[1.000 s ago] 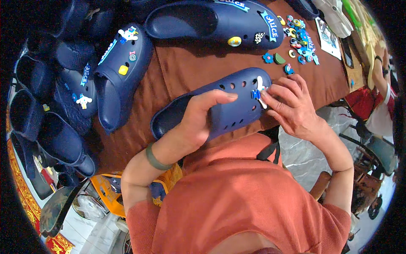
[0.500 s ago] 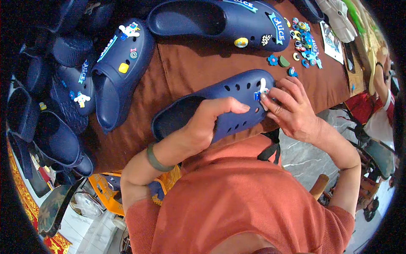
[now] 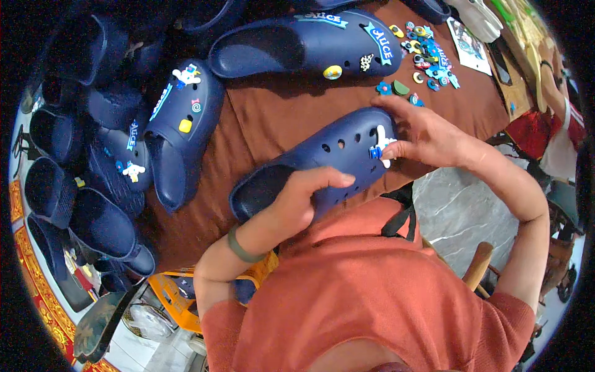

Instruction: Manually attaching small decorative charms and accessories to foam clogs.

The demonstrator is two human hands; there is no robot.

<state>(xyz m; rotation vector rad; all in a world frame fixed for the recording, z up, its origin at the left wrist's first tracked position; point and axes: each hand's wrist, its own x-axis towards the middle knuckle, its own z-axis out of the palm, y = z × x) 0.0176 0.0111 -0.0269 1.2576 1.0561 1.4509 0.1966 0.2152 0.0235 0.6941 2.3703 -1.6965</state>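
Note:
A navy clog (image 3: 344,139) lies tilted before me on the brown cloth, its toe pointing right. My left hand (image 3: 304,198) grips its near side, with the thumb on top and the fingers hidden beneath. On the toe sits a white shoe charm (image 3: 382,146) with long ears and a blue part. My right hand (image 3: 427,133) wraps the toe end: its thumb presses the charm's edge, and its index finger reaches along the far rim. The other right fingers are hidden. Several round holes show on the clog's upper.
Decorated navy clogs (image 3: 334,46) lie beyond, and another clog (image 3: 185,124) stands to the left. Many more navy clogs (image 3: 102,223) are heaped at far left. Loose charms (image 3: 427,59) cluster at upper right beside a picture card (image 3: 468,46). An orange crate (image 3: 176,304) sits below the table edge.
My right hand has shifted from pinching the charm with bent fingers to spanning the toe, thumb on the charm. The charm now lies closer to the toe's surface. The whole view has shifted slightly.

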